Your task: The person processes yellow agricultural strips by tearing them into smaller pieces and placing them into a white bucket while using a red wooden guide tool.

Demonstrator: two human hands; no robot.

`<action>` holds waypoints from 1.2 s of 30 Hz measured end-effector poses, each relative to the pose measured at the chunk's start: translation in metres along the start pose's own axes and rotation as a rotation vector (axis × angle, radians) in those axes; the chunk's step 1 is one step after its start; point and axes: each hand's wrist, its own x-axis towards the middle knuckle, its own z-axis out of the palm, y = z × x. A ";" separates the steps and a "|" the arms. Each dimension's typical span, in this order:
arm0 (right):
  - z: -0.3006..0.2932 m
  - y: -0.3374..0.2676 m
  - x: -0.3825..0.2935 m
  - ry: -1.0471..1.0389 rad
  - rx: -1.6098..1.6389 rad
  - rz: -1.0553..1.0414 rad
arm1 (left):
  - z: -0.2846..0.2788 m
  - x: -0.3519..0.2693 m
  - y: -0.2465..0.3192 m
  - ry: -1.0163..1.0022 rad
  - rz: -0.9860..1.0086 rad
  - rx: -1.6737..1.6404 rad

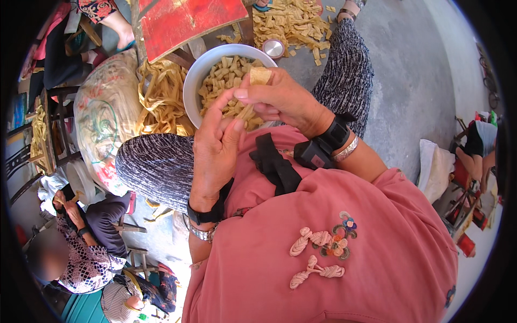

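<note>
Both hands meet over a white basin (190, 87) that holds many short, folded pale-yellow pieces (226, 74), whose material I cannot tell for sure. My right hand (286, 97) pinches a flat yellow folded piece (259, 75) between thumb and fingers. My left hand (218, 141) holds a narrow strip (245, 112) of the same stuff between thumb and fingers, its lower part hidden by the fingers. The fingertips of the two hands are close together. Left of the basin hangs a heap of long yellow strips (161, 93).
A red-topped table (190, 22) stands beyond the basin. Folded pieces lie heaped on the floor (288, 26), near a round metal-topped object (273, 49). A stuffed translucent sack (105, 117) is at the left. Other people sit at left and right.
</note>
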 end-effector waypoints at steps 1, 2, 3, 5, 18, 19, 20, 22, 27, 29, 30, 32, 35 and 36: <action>-0.002 -0.001 0.001 0.007 -0.010 -0.008 | 0.000 0.000 0.001 0.008 -0.002 0.013; -0.003 -0.001 0.002 0.013 -0.020 -0.016 | 0.002 0.002 0.001 0.021 0.006 0.023; -0.005 -0.001 0.005 0.020 -0.073 -0.046 | 0.004 0.006 0.000 0.038 0.019 0.032; -0.008 -0.002 0.011 0.034 -0.177 -0.107 | 0.003 0.011 0.000 0.049 0.028 0.056; -0.007 -0.013 0.012 -0.052 -0.315 -0.121 | 0.001 0.026 0.017 0.079 0.091 0.263; -0.007 -0.012 0.014 -0.045 -0.258 -0.114 | 0.003 0.026 0.018 0.086 0.086 0.255; -0.007 -0.011 0.014 -0.038 -0.202 -0.107 | 0.005 0.026 0.018 0.107 0.079 0.249; -0.008 -0.009 0.015 -0.036 -0.130 -0.115 | 0.006 0.028 0.019 0.150 0.066 0.241; -0.001 -0.018 0.009 0.017 -0.003 -0.108 | 0.004 0.027 0.014 0.114 0.144 0.278; 0.000 -0.022 0.007 0.054 -0.014 -0.140 | 0.003 0.028 0.013 0.125 0.153 0.268; -0.002 -0.022 0.006 0.048 -0.027 -0.143 | 0.004 0.027 0.012 0.134 0.151 0.258; -0.006 -0.024 0.008 0.036 -0.053 -0.149 | 0.005 0.027 0.013 0.144 0.157 0.258; -0.009 -0.029 0.007 0.059 -0.067 -0.133 | 0.005 0.029 0.014 0.143 0.159 0.254; -0.010 -0.031 0.008 0.038 -0.076 -0.126 | 0.004 0.032 0.015 0.144 0.156 0.240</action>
